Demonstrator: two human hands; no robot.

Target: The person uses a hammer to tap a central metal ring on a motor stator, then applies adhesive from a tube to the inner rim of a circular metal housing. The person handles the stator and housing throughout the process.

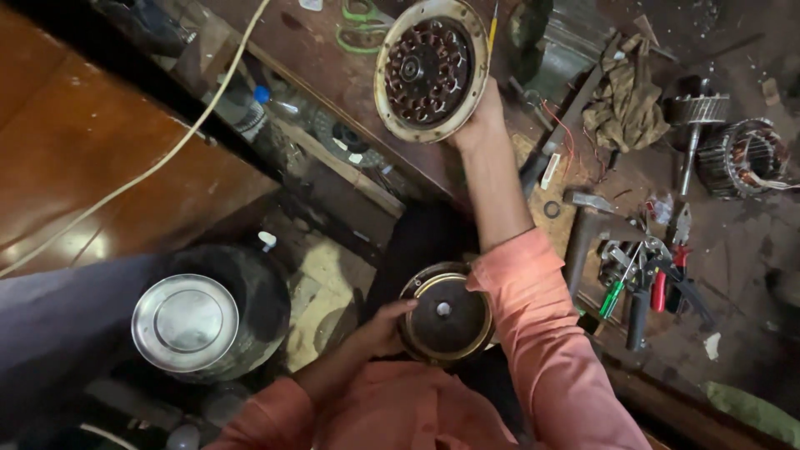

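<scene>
cluttered and oily, the wooden table (350, 75) carries pliers (658, 283), a rag (625, 104) and a copper-wound coil (746, 158). the right hand (479, 117) reaches out, its grip closed on the rim of a round fan motor plate (429, 67), tilted so the windings face up. the left hand (383, 325) clasps a second motor housing (446, 315) on the lap, steadying it.

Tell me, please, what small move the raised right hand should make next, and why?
Probably set the wound stator disc down flat on the workbench. The right hand holds it tilted on edge above the bench, while the left hand steadies the round housing in the lap.
</scene>
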